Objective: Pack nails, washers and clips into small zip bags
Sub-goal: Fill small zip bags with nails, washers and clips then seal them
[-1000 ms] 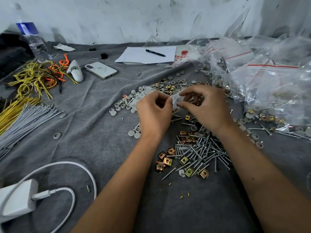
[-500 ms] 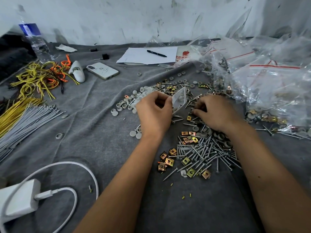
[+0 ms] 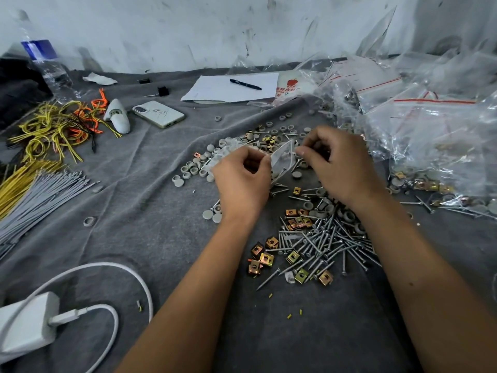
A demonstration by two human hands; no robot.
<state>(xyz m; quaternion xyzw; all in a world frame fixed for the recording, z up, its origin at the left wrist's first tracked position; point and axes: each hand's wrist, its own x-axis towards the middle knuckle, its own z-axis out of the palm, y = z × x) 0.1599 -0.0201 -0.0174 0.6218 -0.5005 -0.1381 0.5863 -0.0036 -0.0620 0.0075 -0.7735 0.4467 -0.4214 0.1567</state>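
At 7 o'clock, nearest the camera, a white charger [image 3: 25,327] lies on the grey cloth [image 3: 150,219] with its cable [image 3: 134,281] looped beside it. Toward 5 o'clock of centre is a heap of nails [image 3: 326,244] with brass clips [image 3: 265,258] at its near and left edges. Just past it the left hand [image 3: 243,179] pinches the left edge of a small clear bag [image 3: 282,160] that stands open between the hands. The right hand [image 3: 340,164] is at the bag's right edge with fingers curled; what they pinch I cannot tell. Grey washers [image 3: 191,168] lie scattered at 10 to 12 o'clock of the hands. At 9 o'clock lie grey ties [image 3: 35,203], at 10 yellow wires [image 3: 53,130], at 11 a phone [image 3: 158,114]. At 12 a pen [image 3: 245,84] rests on paper [image 3: 215,90]; at 2 o'clock, piled bags [image 3: 430,125].
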